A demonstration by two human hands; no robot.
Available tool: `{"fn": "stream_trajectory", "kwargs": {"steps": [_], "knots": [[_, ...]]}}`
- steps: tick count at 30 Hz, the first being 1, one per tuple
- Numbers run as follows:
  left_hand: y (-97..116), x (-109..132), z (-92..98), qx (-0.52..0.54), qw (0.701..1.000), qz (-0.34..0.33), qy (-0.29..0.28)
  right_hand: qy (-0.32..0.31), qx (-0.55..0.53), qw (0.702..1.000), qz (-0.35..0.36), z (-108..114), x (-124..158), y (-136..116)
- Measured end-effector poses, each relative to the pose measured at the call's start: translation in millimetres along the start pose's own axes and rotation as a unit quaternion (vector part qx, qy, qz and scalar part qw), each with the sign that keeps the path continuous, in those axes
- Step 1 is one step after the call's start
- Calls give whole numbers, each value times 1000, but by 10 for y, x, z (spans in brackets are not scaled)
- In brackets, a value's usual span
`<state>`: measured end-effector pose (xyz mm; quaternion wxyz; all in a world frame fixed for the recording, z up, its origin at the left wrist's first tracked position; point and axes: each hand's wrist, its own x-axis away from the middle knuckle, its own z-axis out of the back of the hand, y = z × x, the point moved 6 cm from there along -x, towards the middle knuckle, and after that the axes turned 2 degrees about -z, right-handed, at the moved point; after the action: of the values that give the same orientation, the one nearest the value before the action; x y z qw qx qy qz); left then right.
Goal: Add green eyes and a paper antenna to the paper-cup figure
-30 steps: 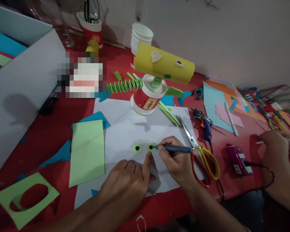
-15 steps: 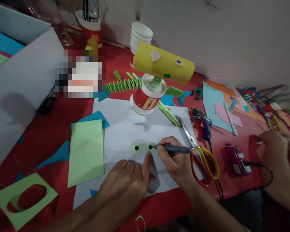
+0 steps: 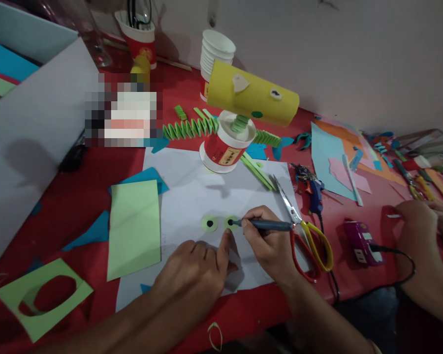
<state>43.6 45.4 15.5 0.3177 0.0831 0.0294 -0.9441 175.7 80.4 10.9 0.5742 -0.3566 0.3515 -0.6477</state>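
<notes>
My right hand (image 3: 268, 243) grips a dark marker (image 3: 269, 225) whose tip rests on the black dot of the right green paper circle (image 3: 230, 222). A second green circle (image 3: 209, 223) with a black dot lies just left of it. Both sit on a white sheet (image 3: 192, 196). My left hand (image 3: 195, 270) is curled, its index finger stretched out and pressing the sheet just below the right circle. It holds nothing.
Scissors with red and yellow handles (image 3: 310, 236) lie right of my hand, then a blue glue gun (image 3: 316, 191) and a purple plug box (image 3: 361, 241). A yellow tube on a paper cup (image 3: 227, 147) stands behind. Green paper (image 3: 134, 228) lies left. Another person's hand (image 3: 421, 236) rests at right.
The marker tip stays on the right circle's dot with only tiny shifts. The view has drifted slightly; both hands keep their places.
</notes>
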Motion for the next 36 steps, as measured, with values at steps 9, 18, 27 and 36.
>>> {"fn": "stream_trajectory", "kwargs": {"steps": [9,18,27,36], "knots": [[4,34,-39,-3,999,11,45,0,-5,1000,9,4,-15,-9],[14,75,45,11,999,-15,49,102,-61,993,6,147,8,31],[64,66,226,172,981,-48,79,139,-156,977,30,200,24,98],[-475,91,256,236,951,125,158,109,-304,946,1,213,20,108]]}}
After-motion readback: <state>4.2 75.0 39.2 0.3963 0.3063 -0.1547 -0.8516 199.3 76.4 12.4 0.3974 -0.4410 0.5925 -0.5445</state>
